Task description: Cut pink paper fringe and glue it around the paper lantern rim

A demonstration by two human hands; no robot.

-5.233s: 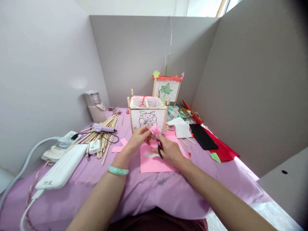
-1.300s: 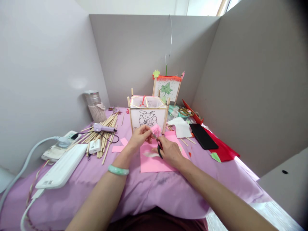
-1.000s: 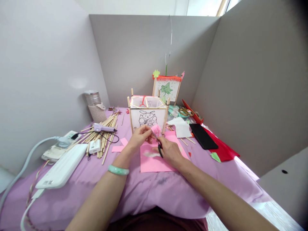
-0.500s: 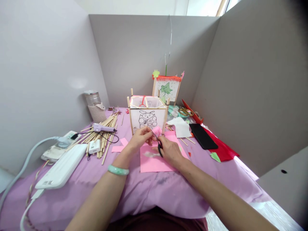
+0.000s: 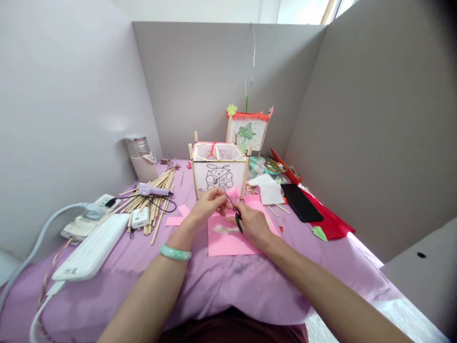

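Note:
My left hand [image 5: 213,202] pinches a fringed strip of pink paper [image 5: 234,192], whose cut ends fan out to the right. Dark-handled scissors [image 5: 238,220] are in my right hand [image 5: 252,223], their blades pointing up and left at the strip. Fingers hide part of the strip and the blade tips. Both hands hover above a pink sheet of paper [image 5: 224,244] on the purple cloth. Just behind them stands a square stick-framed lantern [image 5: 219,175] with a line-drawn rabbit on its front panel and a red string on top.
A second lantern [image 5: 247,132] with a green leaf drawing stands behind. Wooden sticks [image 5: 157,183], a lilac glue gun [image 5: 154,190], a white power bank [image 5: 92,247] and a jar [image 5: 140,155] lie left. A black phone [image 5: 302,202] rests on red material [image 5: 335,224] at right.
The scissors have shifted slightly in my right hand, their handles turning a little. My left hand stays nearly still at the pink strip.

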